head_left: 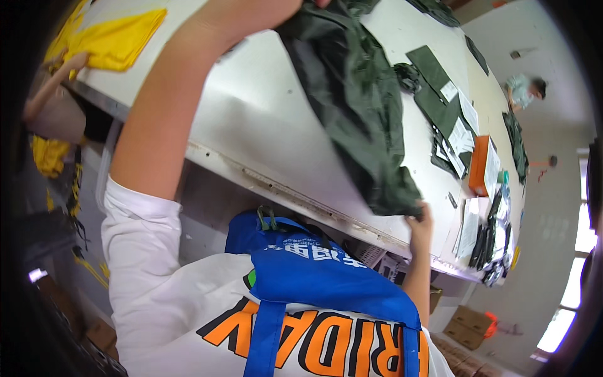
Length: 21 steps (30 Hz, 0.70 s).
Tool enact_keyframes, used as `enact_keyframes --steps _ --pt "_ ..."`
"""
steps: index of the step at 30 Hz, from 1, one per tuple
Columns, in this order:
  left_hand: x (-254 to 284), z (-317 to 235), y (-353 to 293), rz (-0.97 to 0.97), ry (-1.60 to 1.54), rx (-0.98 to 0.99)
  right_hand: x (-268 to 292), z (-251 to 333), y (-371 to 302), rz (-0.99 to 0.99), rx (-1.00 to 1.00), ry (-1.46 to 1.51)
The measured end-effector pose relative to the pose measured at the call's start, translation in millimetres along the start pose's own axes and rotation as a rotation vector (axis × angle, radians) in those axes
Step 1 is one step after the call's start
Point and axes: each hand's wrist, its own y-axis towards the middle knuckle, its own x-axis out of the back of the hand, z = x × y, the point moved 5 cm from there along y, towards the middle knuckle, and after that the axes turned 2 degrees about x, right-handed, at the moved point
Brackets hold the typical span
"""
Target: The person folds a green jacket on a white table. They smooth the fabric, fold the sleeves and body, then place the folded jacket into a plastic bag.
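Observation:
A dark green garment (pixel 358 107) of thin, slightly shiny fabric stretches slantwise over the white table, creased along its length. My left hand (pixel 276 11), cut off by the upper edge of the picture, is closed on its far end; a fingertip shows beside the cloth. Nearer to me, my right hand (pixel 421 227) pinches the garment's lower corner close to the table's front edge. The cloth hangs between both hands, partly lifted. Its far end runs out of the picture.
On the white table (pixel 251 107) at right lie folded dark green pieces (pixel 433 81), white papers (pixel 461 135), an orange box (pixel 480 166) and packaged bundles (pixel 493 235). At left, another person's hand (pixel 76 63) touches yellow cloth (pixel 119 41). Another person (pixel 524 91) is far right. Cardboard boxes (pixel 468 327) stand below.

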Motion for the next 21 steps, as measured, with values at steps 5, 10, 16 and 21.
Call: enact_keyframes --steps 5,10,16,21 --pt "-27.3 -9.9 29.4 0.142 0.118 -0.146 -34.9 25.0 -47.1 0.442 -0.018 -0.463" --pt "-51.7 100.1 -78.8 0.280 0.350 0.244 -27.6 25.1 -46.2 0.408 0.145 -0.319" --pt "-54.7 161.5 -149.5 0.310 0.402 0.782 -20.1 31.7 -29.1 0.054 0.527 -0.703" --pt "9.4 266.5 29.7 0.220 0.474 0.472 -29.5 120.6 17.7 0.160 0.785 -0.337"
